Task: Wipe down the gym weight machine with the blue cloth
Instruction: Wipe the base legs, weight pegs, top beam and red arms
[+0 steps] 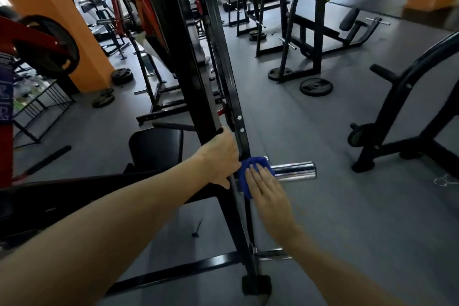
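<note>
Both hands on weight machine (188,62): left hand (219,156) grips black upright; right hand (267,192), fingers flat, presses blue cloth (244,169) beside chrome peg (295,170).

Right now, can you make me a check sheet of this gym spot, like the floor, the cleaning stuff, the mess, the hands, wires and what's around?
Surface: grey floor, bare near the machine.
Job's things: blue cloth pressed where the chrome peg joins the black frame.
Clutter: loose plate lying flat on the floor to the right; more plates by the orange pillar; small dark object on the floor, too blurred to name.
Hands: left hand grips the frame; right hand lies flat on the cloth, fingers straight.
Cables: nothing seen.
Surroundings: black seat pad to the left, red machine, black racks behind.
</note>
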